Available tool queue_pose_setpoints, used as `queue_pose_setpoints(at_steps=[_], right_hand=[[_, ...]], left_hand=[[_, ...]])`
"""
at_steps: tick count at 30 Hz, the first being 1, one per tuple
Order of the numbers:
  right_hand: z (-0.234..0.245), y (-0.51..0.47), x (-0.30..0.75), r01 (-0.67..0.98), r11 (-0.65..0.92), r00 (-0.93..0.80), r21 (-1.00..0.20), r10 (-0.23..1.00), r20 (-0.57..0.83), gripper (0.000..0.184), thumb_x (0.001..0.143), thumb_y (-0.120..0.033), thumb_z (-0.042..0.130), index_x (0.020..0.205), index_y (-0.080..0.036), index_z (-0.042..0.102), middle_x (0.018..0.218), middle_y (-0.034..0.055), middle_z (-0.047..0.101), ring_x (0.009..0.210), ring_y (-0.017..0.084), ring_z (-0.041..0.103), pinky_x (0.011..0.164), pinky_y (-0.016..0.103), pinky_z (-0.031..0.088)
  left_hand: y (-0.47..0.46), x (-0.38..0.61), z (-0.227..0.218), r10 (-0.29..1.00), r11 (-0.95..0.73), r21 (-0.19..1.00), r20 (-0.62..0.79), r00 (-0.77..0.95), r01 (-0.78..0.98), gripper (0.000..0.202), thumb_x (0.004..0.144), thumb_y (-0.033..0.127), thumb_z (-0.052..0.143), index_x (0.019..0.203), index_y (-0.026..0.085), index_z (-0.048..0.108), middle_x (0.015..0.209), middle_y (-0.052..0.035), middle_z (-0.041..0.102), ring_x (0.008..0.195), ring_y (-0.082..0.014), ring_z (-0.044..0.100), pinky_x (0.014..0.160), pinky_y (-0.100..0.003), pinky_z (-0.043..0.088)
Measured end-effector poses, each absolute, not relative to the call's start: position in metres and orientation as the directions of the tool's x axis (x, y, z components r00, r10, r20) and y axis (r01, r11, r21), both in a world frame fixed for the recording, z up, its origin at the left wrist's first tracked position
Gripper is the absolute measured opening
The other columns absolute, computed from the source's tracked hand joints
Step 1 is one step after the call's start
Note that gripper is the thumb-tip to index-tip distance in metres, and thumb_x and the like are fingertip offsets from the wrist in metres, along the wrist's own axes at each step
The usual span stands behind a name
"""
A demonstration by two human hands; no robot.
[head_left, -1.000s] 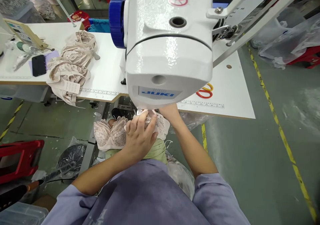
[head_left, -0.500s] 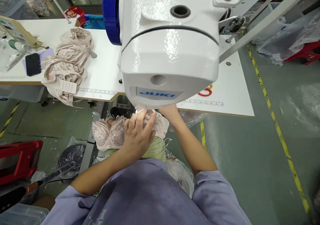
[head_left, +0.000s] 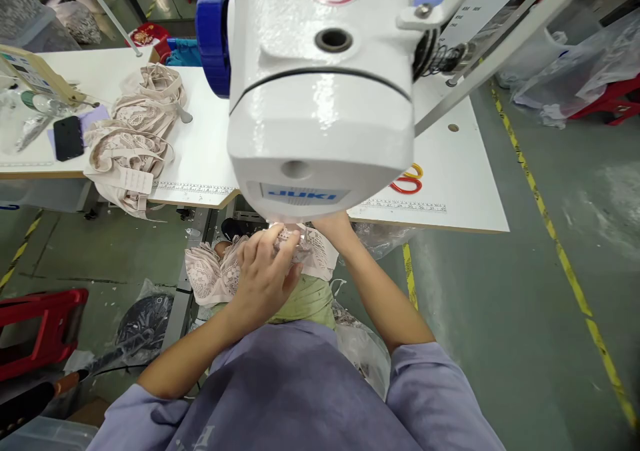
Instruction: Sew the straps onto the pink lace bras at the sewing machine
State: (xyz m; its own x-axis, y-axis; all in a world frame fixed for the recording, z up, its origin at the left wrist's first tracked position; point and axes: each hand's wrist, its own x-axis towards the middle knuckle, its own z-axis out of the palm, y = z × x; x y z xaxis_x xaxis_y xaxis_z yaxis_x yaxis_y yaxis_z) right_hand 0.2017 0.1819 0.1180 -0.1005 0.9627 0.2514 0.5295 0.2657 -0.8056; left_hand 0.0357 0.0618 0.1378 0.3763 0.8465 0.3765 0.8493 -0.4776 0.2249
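A white JUKI sewing machine head [head_left: 320, 97] fills the upper middle and hides the needle area. Just below it, my left hand [head_left: 265, 274] curls its fingers round a beige lace garment [head_left: 215, 274], bunching it near the machine's front. The garment hangs off to the left over my lap. My right hand [head_left: 336, 224] reaches under the machine head from the right; only the wrist and the back of the hand show, and its fingers are hidden beneath the machine.
A pile of beige lace garments [head_left: 135, 137] lies on the white table [head_left: 465, 177] at left, beside a black phone [head_left: 68, 137]. Red and yellow scissor handles [head_left: 407, 183] show right of the machine. Red crates [head_left: 40, 331] and plastic bags sit on the floor.
My left hand has gone from lying flat on the lace to curling and bunching it. The camera view has shifted slightly, so the machine sits further left.
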Motion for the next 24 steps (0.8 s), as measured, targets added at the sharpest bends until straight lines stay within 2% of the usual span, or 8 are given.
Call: queue_pose_setpoints(at_steps=[4,6,10,15,19,24], right_hand=[[0.122,0.179,0.200,0.439,0.261,-0.051,-0.860,0.963,0.266,0.010,0.087,-0.033,0.054,0.086,-0.025,0.059,0.083,0.0037,0.060,0.071,0.020,0.052,0.068,0.036,0.052],[0.119,0.179,0.200,0.427,0.270,-0.050,-0.863,0.960,0.275,0.011,0.087,-0.034,0.055,0.090,-0.024,0.061,0.085,0.0048,0.060,0.071,0.020,0.052,0.068,0.036,0.053],[0.109,0.180,0.200,0.473,0.277,-0.048,-0.836,0.956,0.290,0.017,0.086,-0.035,0.059,0.098,-0.024,0.064,0.086,0.0065,0.058,0.079,0.024,0.055,0.075,0.042,0.054],[0.107,0.181,0.201,0.458,0.315,-0.085,-0.831,0.946,0.312,0.019,0.089,-0.041,0.054,0.092,-0.024,0.064,0.089,0.0098,0.064,0.094,0.031,0.059,0.080,0.048,0.055],[0.110,0.179,0.202,0.365,0.345,-0.078,-0.865,0.937,0.341,0.018,0.085,-0.039,0.055,0.094,-0.024,0.062,0.096,0.0111,0.069,0.096,0.030,0.063,0.084,0.048,0.055],[0.099,0.179,0.207,0.392,0.281,-0.081,-0.876,0.959,0.271,0.021,0.081,-0.041,0.057,0.093,-0.024,0.060,0.094,0.0124,0.070,0.092,0.030,0.064,0.084,0.049,0.056]], left_hand=[[0.069,0.018,0.134,0.846,-0.444,0.346,0.465,0.260,0.827,0.042,0.095,0.031,0.060,0.134,0.018,0.055,0.135,-0.0184,0.056,0.125,-0.0312,0.050,0.110,-0.048,0.035],[0.074,0.010,0.131,0.870,-0.397,0.429,0.457,0.184,0.811,0.038,0.097,0.032,0.057,0.132,0.018,0.056,0.132,-0.0174,0.056,0.125,-0.0299,0.051,0.108,-0.047,0.038],[0.084,0.001,0.126,0.947,-0.253,0.634,0.317,0.053,0.731,0.031,0.103,0.035,0.047,0.128,0.019,0.057,0.127,-0.0146,0.059,0.125,-0.0265,0.052,0.103,-0.041,0.045],[0.095,-0.003,0.120,0.993,-0.099,0.808,0.120,0.001,0.581,0.035,0.105,0.040,0.039,0.127,0.020,0.058,0.125,-0.0129,0.060,0.115,-0.0234,0.059,0.088,-0.034,0.051],[0.099,-0.002,0.120,0.999,-0.044,0.870,0.026,0.044,0.491,0.035,0.105,0.041,0.039,0.123,0.019,0.060,0.116,-0.0108,0.065,0.106,-0.0211,0.062,0.080,-0.029,0.051],[0.104,-0.002,0.124,0.992,-0.051,0.879,-0.012,0.128,0.475,0.031,0.102,0.043,0.043,0.105,0.019,0.063,0.093,-0.0050,0.066,0.082,-0.0177,0.061,0.066,-0.027,0.046]])
